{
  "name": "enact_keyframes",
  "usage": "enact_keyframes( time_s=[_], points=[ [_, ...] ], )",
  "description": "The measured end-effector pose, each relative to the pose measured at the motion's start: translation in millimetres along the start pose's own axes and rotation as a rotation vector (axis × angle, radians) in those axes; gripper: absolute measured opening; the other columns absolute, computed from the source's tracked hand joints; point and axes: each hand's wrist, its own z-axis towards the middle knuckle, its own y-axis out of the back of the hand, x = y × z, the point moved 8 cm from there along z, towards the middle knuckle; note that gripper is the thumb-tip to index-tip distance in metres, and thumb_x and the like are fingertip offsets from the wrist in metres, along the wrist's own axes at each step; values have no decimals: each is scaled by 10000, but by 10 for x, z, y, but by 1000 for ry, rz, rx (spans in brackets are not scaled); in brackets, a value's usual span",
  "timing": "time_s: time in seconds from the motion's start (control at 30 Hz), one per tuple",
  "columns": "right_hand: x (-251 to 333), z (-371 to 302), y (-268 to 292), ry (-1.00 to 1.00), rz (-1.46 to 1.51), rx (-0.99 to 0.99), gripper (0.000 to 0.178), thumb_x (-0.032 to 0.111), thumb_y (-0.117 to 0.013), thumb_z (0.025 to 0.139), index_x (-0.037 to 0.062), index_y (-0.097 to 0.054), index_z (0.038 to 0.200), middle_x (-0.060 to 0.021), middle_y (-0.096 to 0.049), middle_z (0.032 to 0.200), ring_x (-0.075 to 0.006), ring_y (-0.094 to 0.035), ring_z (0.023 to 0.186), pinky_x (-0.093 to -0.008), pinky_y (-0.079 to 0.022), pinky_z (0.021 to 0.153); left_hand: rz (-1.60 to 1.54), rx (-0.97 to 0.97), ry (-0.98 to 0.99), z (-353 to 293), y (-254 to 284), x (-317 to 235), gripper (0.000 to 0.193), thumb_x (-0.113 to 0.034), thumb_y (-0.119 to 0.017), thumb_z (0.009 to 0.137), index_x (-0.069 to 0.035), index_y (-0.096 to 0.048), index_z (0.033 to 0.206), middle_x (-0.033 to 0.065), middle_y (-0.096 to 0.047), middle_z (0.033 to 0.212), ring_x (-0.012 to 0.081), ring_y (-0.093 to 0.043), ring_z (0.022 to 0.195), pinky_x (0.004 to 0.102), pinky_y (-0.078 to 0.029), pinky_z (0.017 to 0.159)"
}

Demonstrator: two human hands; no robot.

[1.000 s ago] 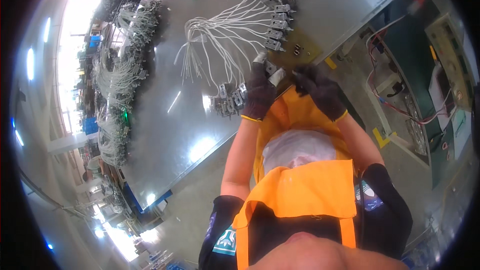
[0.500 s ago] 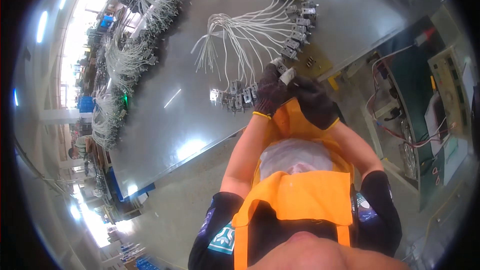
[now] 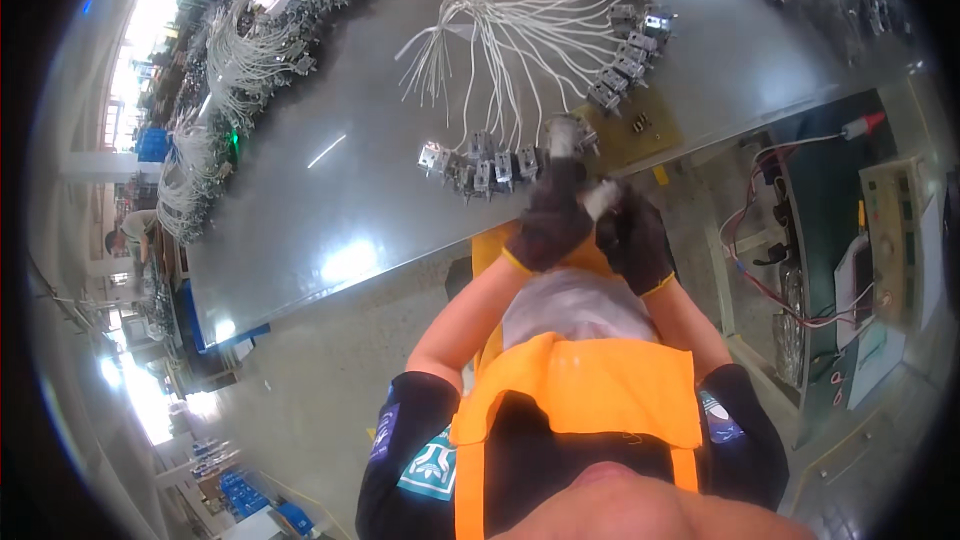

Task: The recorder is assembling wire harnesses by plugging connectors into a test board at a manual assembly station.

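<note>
My left hand, in a dark knit glove with a yellow cuff, is over the table's near edge. One pale-tipped finger stretches toward a small metal-housed part, blurred by motion; contact is unclear. A whitish piece shows between my hands; whether it is a covered fingertip or a separate thing I cannot tell. My right hand, gloved alike, has curled fingers, their contents hidden. Beyond lies a fanned bundle of white cables, ending in silver metal parts, with more metal parts to the left.
A yellowish board with small metal pieces lies on the grey metal table. More cable bundles line the left side. At right stands a bench with a beige instrument and leads. A person is far left.
My view has shifted, so the table sits higher and farther left. My hands have drawn lower from the metal parts, and my left finger now stretches out toward them.
</note>
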Motion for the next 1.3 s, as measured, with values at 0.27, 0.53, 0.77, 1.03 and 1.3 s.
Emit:
enact_keyframes(
  time_s=[0.27, 0.53, 0.77, 1.03, 1.3],
  points=[
    [-24, -200, -37, 50, -389, 135, 331, 243, -511, 988, 37, -574, 1240, -100, -689, 907, -144, -627, 655, -261, -502, 564, 564, 293, -437, -8, 808, -254, 819, -492, -804, 692, -84, -504, 1336, 203, -419, 1437, 438, -382, 1332, 513, -338, 1084],
    [116, -34, -289, 589, -567, 194, 279, 68, -536, 976, 2, -578, 1244, -73, -691, 1054, -149, -667, 954, -278, -546, 827, 1043, 286, -442, 98, 780, 189, 664, -544, -715, 738, -135, -586, 1246, 214, -457, 1383, 443, -428, 1262, 524, -380, 1014],
    [181, 116, -450, 721, -776, 239, 245, 48, -537, 979, 3, -595, 1213, -82, -655, 1172, -128, -615, 1048, -274, -509, 904, 888, 211, -354, 99, 716, 29, 763, -491, -768, 709, -11, -538, 1256, 202, -582, 1151, 400, -544, 1044, 505, -423, 932],
    [138, 172, -514, 601, -725, 335, 257, 46, -524, 983, -1, -581, 1229, -76, -659, 1167, -110, -617, 948, -265, -511, 853, 752, 361, -392, 85, 998, 195, 834, -422, -793, 704, 2, -464, 1343, 226, -547, 1266, 434, -519, 1116, 499, -433, 954],
    [146, 246, -441, 574, -795, 300, 244, 111, -569, 974, 32, -626, 1198, -81, -690, 1050, -104, -629, 881, -266, -516, 801, 558, 372, -432, -16, 775, 81, 790, -351, -799, 715, -7, -476, 1348, 217, -554, 1270, 428, -528, 1127, 485, -423, 974]
  ],
)
